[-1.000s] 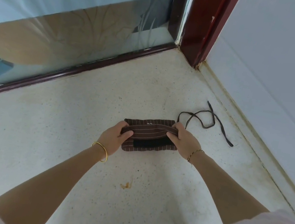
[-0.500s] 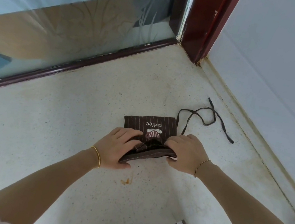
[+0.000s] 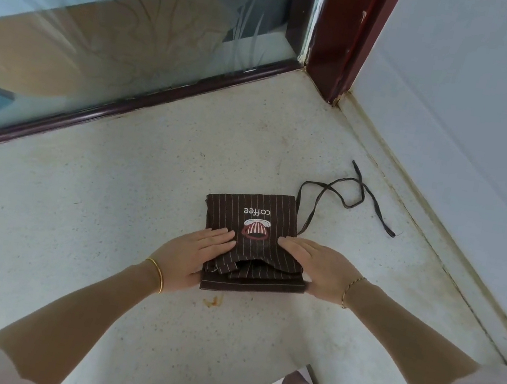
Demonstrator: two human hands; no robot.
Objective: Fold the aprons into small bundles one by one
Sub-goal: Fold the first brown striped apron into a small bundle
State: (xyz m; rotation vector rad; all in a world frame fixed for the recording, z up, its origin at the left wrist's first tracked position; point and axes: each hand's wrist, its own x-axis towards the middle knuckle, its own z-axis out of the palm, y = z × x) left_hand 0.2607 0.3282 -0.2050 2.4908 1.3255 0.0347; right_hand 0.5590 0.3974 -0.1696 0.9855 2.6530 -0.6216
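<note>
While my left fingers (image 3: 220,238) and right fingers (image 3: 295,245) are lying straight and flat, gripping nothing, they are pressing the near half of the folded apron (image 3: 253,222) onto the floor (image 3: 105,216), either side of its coffee print. Layers at the near edge are gaping, so I am judging they could spring open once my pressure is lifting. The strap (image 3: 377,210) is trailing loose to the far right and could be dragging the fold apart.

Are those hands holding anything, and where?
Nothing is gripped: the left hand and right hand lie flat on the left and right sides of the folded apron.
</note>
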